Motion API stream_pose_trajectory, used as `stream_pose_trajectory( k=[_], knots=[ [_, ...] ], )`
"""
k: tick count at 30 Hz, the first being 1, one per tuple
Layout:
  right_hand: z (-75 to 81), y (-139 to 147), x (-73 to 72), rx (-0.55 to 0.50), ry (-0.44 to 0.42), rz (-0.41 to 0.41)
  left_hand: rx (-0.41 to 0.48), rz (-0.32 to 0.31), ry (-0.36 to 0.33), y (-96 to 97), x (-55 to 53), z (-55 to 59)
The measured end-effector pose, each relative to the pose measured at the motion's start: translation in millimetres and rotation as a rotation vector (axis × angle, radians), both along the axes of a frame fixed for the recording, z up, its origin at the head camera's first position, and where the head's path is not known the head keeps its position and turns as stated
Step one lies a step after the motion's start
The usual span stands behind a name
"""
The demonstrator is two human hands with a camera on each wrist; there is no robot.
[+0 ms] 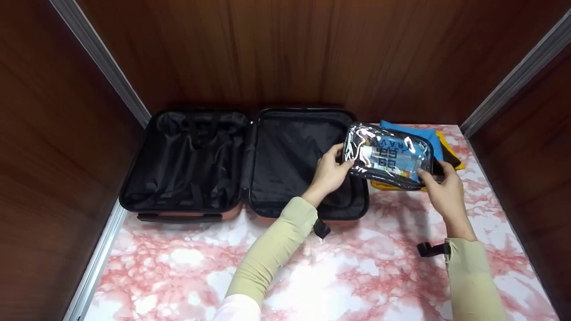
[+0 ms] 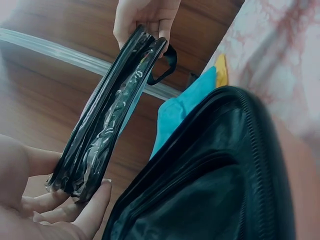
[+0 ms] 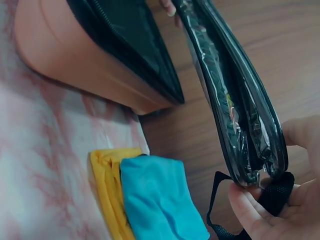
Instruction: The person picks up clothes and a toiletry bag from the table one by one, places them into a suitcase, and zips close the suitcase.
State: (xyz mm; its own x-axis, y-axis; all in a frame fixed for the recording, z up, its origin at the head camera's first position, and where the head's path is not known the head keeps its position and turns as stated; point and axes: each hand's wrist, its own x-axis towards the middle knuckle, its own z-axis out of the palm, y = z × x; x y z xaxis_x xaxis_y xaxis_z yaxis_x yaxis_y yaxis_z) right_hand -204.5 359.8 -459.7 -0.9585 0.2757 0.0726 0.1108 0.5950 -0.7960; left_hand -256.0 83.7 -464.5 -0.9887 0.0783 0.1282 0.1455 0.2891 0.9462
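Note:
Between both hands a clear toiletry pouch (image 1: 388, 156) with black trim is lifted over the right edge of the open suitcase (image 1: 308, 160). My left hand (image 1: 332, 171) pinches its left end, thumb on the front face. At the other end my right hand (image 1: 444, 189) grips the corner beside a black strap (image 3: 277, 195). Packed items show through the clear plastic, with dark lettering on the front. In the left wrist view the pouch (image 2: 110, 120) is seen edge-on, its long side running from one hand to the other.
Blue folded cloth (image 1: 415, 131) lies on yellow cloth (image 3: 107, 185) right of the suitcase. The suitcase's left half (image 1: 187, 165) has a black lining. Wood-look panels (image 1: 276, 53) stand behind and at both sides of the pink-and-white marbled surface (image 1: 330, 276).

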Motion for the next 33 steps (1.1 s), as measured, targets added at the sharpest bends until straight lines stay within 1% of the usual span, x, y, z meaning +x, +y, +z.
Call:
stream_pose_trajectory(
  k=[4, 9, 16, 23, 25, 30, 33],
  knots=[
    [5.0, -2.3, -6.8, 0.007, 0.063, 0.026, -0.019, 0.006, 0.001, -4.5, -3.6, 4.9],
    [8.9, -5.6, -10.1, 0.005, 0.107, 0.039, -0.022, 0.015, -0.003, -8.3, -6.0, 7.0],
    [8.0, -11.9, -15.0, -0.052, 0.15, 0.061, -0.002, 0.025, 0.007, -15.0, -9.7, 10.0],
    [3.6, -22.2, -18.9, -0.149, 0.176, 0.041, 0.011, 0.036, 0.004, -22.8, -14.1, 11.4],
    [3.7, -26.5, -19.9, -0.158, 0.184, 0.035, 0.014, 0.042, 0.007, -25.9, -15.8, 12.0],
    [1.7, -39.0, -25.0, -0.171, 0.213, 0.045, 0.034, 0.081, 0.017, -35.6, -19.6, 14.9],
    [0.7, -48.2, -27.3, -0.2, 0.235, 0.061, 0.038, 0.112, 0.022, -41.4, -21.0, 16.1]
  ],
)
